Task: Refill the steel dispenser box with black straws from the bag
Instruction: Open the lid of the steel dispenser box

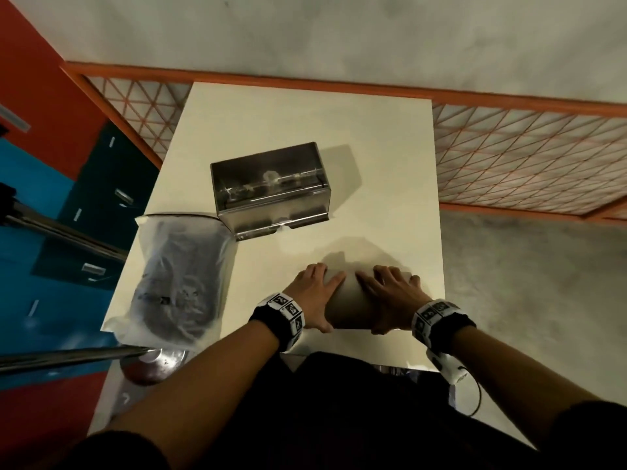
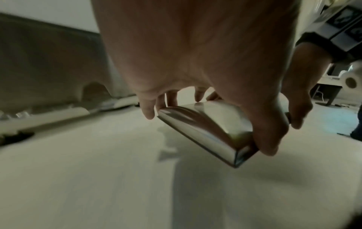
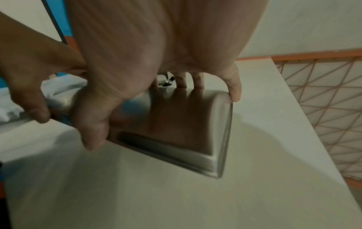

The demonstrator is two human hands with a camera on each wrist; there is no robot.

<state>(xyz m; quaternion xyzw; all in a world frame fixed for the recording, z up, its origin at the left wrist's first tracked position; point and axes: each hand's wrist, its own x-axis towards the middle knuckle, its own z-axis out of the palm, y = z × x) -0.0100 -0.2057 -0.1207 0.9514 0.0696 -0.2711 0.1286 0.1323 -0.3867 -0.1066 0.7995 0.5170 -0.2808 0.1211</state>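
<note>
I'm gripping the steel lid (image 1: 349,305) w/ both hands, left hand (image 1: 314,296) and right hand (image 1: 393,298) curled round its edges, just over the white table (image 1: 373,171). Dispenser box (image 1: 271,188) is sitting open, looking empty-ish inside (blurry). Frosted plastic bag (image 1: 179,276) beside it is holding the black straws (image 1: 176,290).

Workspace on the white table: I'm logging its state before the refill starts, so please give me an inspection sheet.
Surface: white table, bare around the items.
Job's things: steel dispenser box mid-table, top open; bag of black straws at its left near edge; steel lid held just above the table.
Clutter: round metal object at the near left edge, unclear.
Hands: left hand and right hand grip the lid's ends.
Cables: black cord by the right wrist.
Surroundings: orange lattice railing, grey floor.
</note>
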